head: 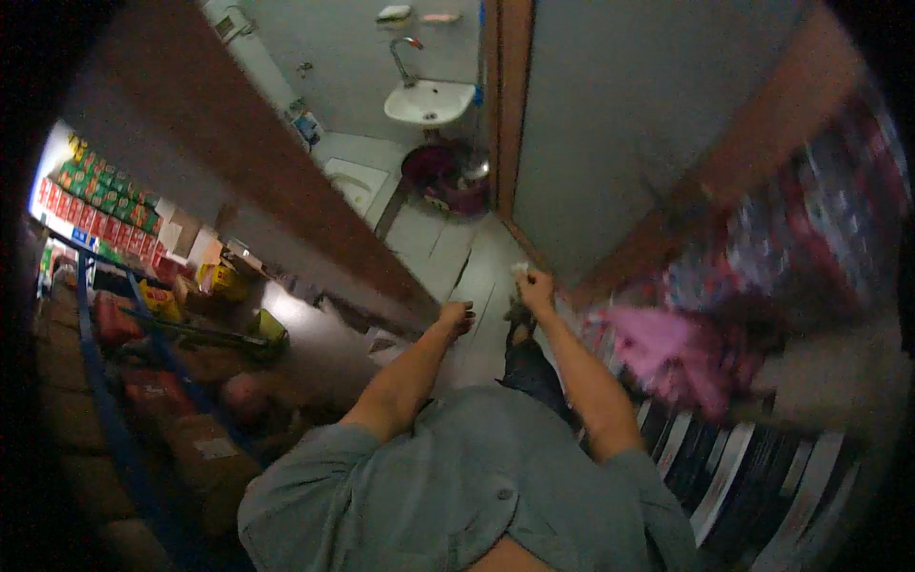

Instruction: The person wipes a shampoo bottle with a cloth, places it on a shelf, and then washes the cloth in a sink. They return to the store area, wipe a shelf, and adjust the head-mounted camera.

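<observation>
My right hand (536, 287) is closed on a small whitish thing (520, 267) that shows at its fingertips; blur hides what it is. Over the pale tiled floor (479, 286), my left hand (457, 319) hangs near the brown door frame, its fingers loosely curled, and nothing shows in it. Beyond both hands, a white washbasin (429, 104) with a curved metal tap (402, 63) is fixed to the wall. Beneath the basin stands a dark purple tub (447, 179) with things inside. A squat toilet pan (354, 182) lies to its left.
A brown door frame (300, 179) rises at the left, another post (509, 107) at the right of the doorway. Shelves of red and green boxes (100, 222) and a blue metal rail (96, 343) are at far left. A pink cloth (658, 343) lies at right above striped stacks (722, 472).
</observation>
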The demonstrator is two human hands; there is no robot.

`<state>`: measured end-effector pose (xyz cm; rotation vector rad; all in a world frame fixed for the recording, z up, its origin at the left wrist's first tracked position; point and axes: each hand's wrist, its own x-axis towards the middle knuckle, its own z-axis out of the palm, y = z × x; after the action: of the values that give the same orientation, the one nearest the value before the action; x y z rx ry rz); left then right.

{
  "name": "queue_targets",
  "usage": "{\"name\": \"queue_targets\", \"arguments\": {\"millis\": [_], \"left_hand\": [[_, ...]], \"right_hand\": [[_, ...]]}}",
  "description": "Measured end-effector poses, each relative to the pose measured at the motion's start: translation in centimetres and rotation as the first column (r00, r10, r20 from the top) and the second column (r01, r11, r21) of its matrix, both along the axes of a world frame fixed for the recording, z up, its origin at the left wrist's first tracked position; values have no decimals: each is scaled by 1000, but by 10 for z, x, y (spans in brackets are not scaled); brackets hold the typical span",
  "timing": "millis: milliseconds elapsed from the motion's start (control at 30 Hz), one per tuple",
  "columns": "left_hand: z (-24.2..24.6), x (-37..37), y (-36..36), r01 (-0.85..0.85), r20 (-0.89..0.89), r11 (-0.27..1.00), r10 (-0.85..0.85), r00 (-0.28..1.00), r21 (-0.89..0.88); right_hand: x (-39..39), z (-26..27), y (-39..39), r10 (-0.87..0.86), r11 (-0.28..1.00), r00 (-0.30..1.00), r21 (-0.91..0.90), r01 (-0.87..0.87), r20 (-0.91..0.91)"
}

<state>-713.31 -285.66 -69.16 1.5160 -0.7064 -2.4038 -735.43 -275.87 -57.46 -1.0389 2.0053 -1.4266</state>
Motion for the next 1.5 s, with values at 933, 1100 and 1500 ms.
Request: {"name": "queue_targets", "arguments": {"millis": [933, 1100, 1500], "left_hand": [[42, -143, -557, -535, 189, 824, 564, 804, -187], [59, -160, -697, -444, 114, 832, 503, 857, -332], [42, -268, -874, -344, 83, 904, 375, 923, -252]], "right_hand": [[-188, 157, -528, 332, 938, 932, 158, -310, -147], [-173, 144, -612, 311, 950, 860, 165, -266, -405], [-169, 68, -775, 442, 897, 721, 274, -348, -534]]}}
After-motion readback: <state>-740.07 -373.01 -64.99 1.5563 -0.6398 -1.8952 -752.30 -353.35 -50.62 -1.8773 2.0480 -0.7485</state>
